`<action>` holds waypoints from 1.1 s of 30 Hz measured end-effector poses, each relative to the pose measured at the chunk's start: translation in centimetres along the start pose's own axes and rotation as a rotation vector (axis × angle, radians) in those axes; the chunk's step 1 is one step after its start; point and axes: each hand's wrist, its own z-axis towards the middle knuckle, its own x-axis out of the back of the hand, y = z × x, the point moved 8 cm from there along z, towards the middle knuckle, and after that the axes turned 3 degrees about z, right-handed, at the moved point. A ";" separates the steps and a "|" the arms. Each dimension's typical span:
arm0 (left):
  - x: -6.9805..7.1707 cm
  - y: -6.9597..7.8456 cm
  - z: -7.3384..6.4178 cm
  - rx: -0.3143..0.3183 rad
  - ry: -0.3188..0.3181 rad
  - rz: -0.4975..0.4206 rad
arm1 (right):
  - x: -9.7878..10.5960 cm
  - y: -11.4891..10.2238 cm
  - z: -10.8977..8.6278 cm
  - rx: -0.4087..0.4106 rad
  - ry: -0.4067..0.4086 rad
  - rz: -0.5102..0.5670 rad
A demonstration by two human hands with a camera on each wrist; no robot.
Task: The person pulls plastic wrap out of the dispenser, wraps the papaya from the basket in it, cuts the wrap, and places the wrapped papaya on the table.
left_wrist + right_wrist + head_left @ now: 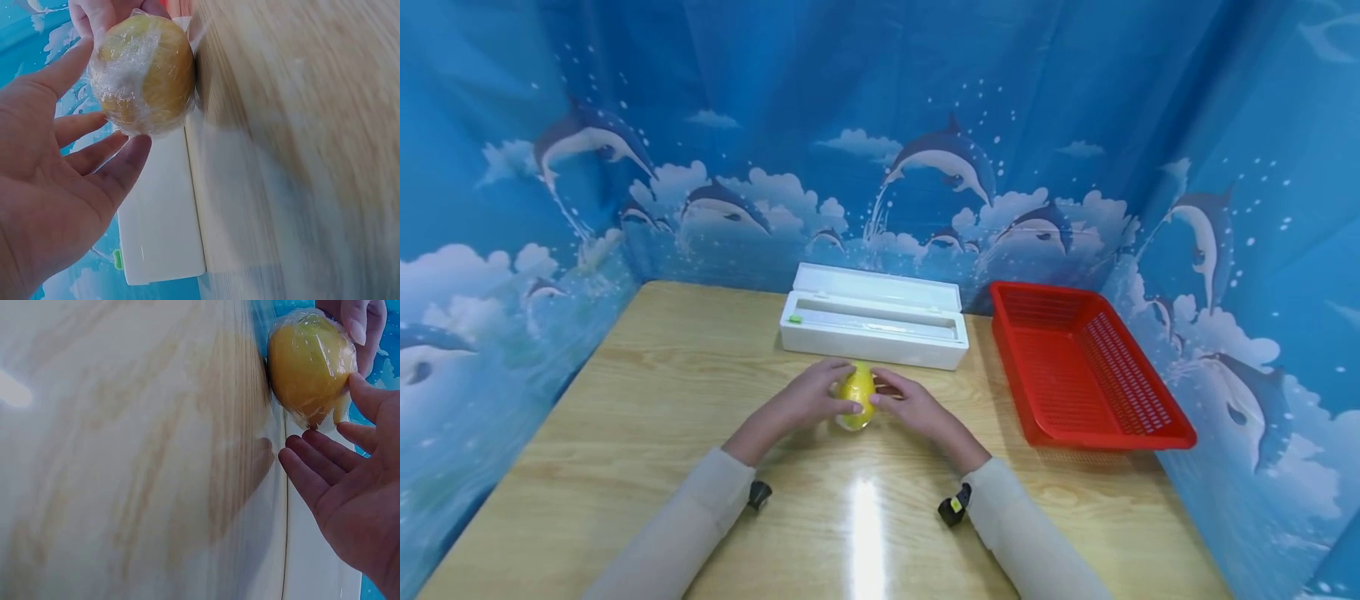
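Note:
A rounded yellow fruit [857,393] wrapped in clear cling film stands upright on the table in front of a white box. My left hand [813,392] holds it from the left, thumb and fingers curved about its side. From the right, my right hand [914,408] meets it with thumb and index fingertip, while its other fingers extend beside the fruit. Both wrist views show the film crinkled and shiny over the fruit [147,72], with the left hand [69,162] and right hand [350,481] at opposite sides.
Behind the fruit lies a long white cling film dispenser [872,343], lid raised, with a small green slider [794,319] at its left end. A red plastic basket [1037,412] stands to the right on the wooden table [647,400]. Dolphin-print curtains [820,100] surround the table.

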 end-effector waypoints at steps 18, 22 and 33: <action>-1.2 -0.6 0.0 -0.065 -0.050 -0.347 | 1.2 0.8 -1.0 0.053 0.088 0.197; -1.9 -0.2 0.1 -0.061 -0.090 -0.371 | 1.7 1.0 -1.5 0.043 0.135 0.185; -2.8 -0.3 0.4 0.005 -0.140 -0.421 | 2.3 0.6 -2.2 0.073 0.188 0.216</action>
